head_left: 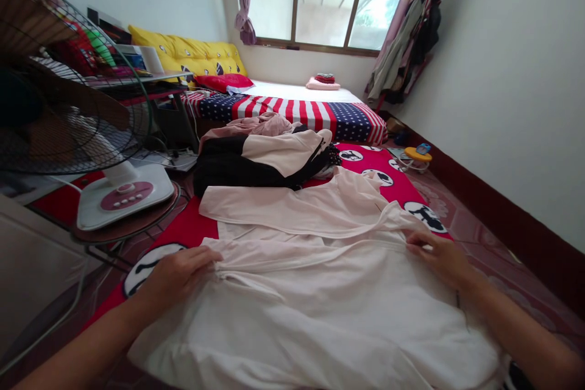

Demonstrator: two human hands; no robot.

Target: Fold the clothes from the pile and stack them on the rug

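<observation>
A long cream dress (320, 311) lies spread over a red bed cover, its wide skirt toward me and its thinner upper part folded loosely on the far side. My left hand (185, 271) grips the cloth at the left end of the gathered waist seam, fingers pressed together. At the seam's right end, my right hand (432, 250) pinches the fabric between thumb and fingers. Just beyond the dress is a heap of clothes (260, 158) in black, cream and dusty pink.
An electric fan (123, 189) stands on a round stool at the left, near a cluttered desk (150, 78). Behind the heap is a bed with a stars-and-stripes cover (292, 111). Coats (406, 42) hang by the right wall, above a small yellow stool (417, 155).
</observation>
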